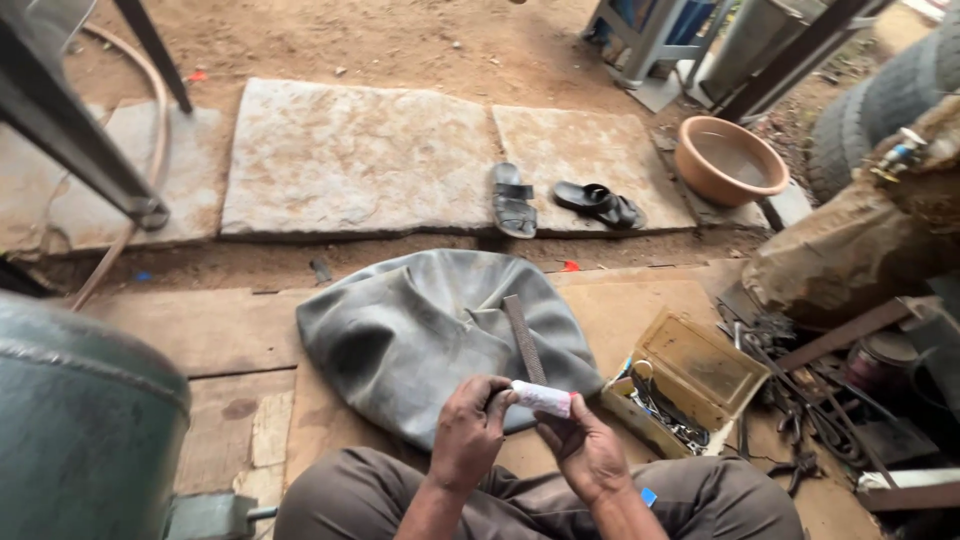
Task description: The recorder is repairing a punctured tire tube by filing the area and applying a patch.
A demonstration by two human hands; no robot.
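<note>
I see a small white tube [541, 398] held near my lap, just in front of the grey inner tube [420, 330]. My right hand [585, 450] is curled around its right end; my left hand [468, 432] pinches the left end with fingertips. A flat metal file [524, 338] lies on the rubber. An open tool tin [685, 385] sits right; two sandals [555, 203] lie far off.

The left hand [468, 432] and right hand [583, 447] are raised together above the lap, fingers curled inward, thumbs uppermost.
</note>
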